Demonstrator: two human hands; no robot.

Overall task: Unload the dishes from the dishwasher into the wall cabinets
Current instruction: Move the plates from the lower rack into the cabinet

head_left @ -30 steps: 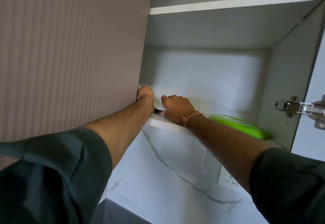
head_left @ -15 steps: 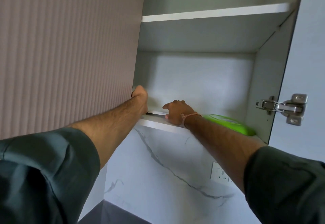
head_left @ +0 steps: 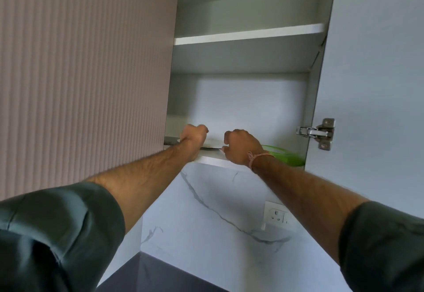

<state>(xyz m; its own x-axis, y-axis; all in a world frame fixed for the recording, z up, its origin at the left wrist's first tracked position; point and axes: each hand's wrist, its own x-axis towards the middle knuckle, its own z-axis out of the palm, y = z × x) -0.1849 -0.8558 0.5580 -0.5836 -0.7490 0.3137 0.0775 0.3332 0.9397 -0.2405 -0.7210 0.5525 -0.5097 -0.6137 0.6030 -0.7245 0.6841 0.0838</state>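
Left hand has moved inward; with right hand we clasp a flat dish at the shelf, green plate already stored.

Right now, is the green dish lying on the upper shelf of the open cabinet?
No, the green dish lies on the bottom shelf, just behind the wrist of the right hand.

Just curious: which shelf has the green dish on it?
The lowest shelf: the green dish lies at its right end; the shelf above shows only its underside.
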